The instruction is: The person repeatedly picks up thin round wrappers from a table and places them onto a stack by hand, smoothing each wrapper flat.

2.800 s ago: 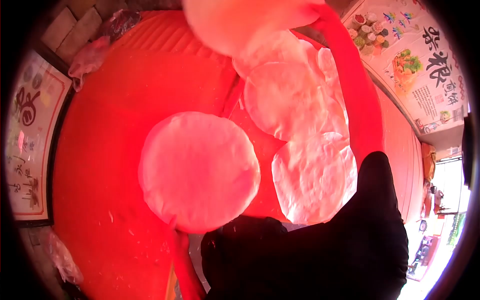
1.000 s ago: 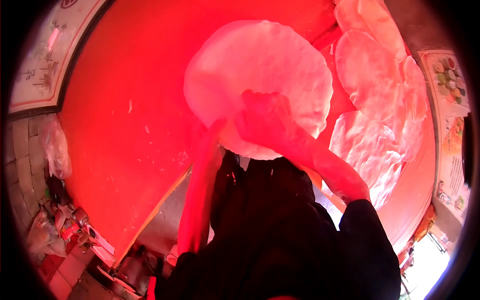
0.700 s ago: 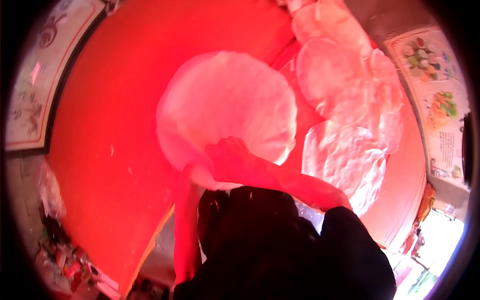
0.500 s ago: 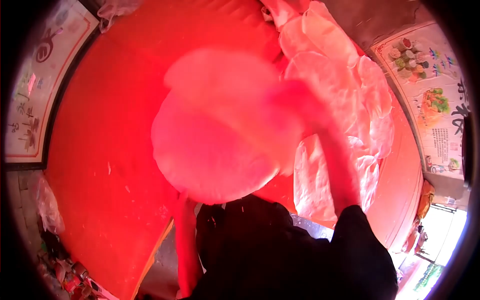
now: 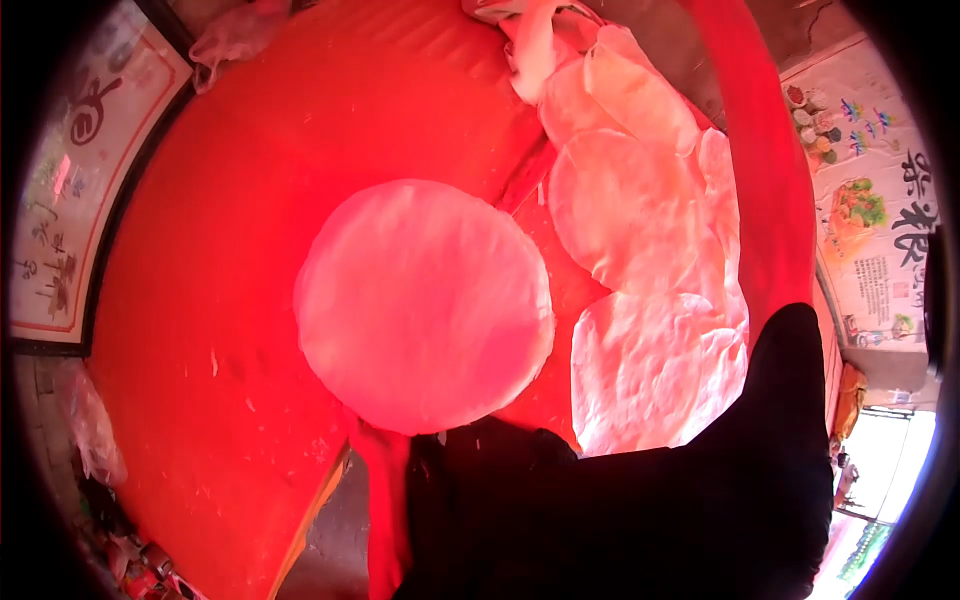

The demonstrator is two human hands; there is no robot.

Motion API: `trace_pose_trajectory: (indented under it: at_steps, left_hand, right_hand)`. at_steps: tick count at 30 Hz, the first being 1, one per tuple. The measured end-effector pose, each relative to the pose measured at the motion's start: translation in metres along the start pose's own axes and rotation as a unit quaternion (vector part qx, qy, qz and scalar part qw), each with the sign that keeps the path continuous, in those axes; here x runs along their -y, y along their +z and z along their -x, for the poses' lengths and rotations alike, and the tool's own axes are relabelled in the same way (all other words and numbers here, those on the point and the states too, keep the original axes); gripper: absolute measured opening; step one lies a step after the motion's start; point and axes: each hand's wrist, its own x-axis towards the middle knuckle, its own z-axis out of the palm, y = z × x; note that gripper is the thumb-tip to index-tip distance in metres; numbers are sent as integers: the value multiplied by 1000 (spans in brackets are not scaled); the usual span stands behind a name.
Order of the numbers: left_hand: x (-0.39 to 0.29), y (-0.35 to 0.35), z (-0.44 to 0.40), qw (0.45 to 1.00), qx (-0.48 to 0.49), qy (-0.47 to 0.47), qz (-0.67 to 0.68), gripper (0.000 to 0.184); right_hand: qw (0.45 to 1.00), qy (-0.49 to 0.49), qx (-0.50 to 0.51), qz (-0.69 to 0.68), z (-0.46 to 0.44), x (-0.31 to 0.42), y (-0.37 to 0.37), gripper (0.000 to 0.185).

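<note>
"Where's the round sheet (image 5: 425,305)?"

"On the red table (image 5: 200,300), beside overlapping sheets (image 5: 645,210). The left hand (image 5: 370,438) meets its near edge, fingers unclear."

"The right hand?"

"Beyond view; its fingers can't be told."

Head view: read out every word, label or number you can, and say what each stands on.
"杂粮": large black characters on the poster at the right.
Coloured characters, small print on the poster: too blurred or small to read.
Brushed characters on the framed sign at the left: too unclear to quote.
No readable numbers.
</note>
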Motion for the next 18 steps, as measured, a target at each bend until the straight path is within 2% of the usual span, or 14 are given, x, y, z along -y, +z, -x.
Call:
trace_pose_trajectory:
  at_steps: [2, 5, 7, 10, 13, 15, 18]
  left_hand:
    - [-2, 4, -6, 1000, 19, 1, -1, 56]
    - [-9, -2, -7, 999, 37, -1, -8, 56]
    - [-14, -8, -7, 999, 48, -3, -15, 56]
    - [-24, -15, -6, 998, 63, 0, -32, 57]
    - [-30, -27, 5, 996, 65, -11, -56, 59]
    - [-29, -18, 2, 994, 75, 2, -76, 60]
    - [-31, -3, 6, 994, 38, 9, -107, 61]
  right_hand:
    - [998, 40, 14, -50, -36, -16, -89, 31]
    - [985, 112, 30, -128, -35, -82, -137, 28]
    - [978, 136, 35, -154, 55, -125, -80, 27]
    - [972, 202, 108, -52, 212, -129, 36, 17]
    - [966, 205, 155, -8, 233, -134, 47, 19]
    - [954, 210, 212, 31, 329, -166, 171, 22]
    - [916, 239, 315, 63, 419, -175, 233, 27]
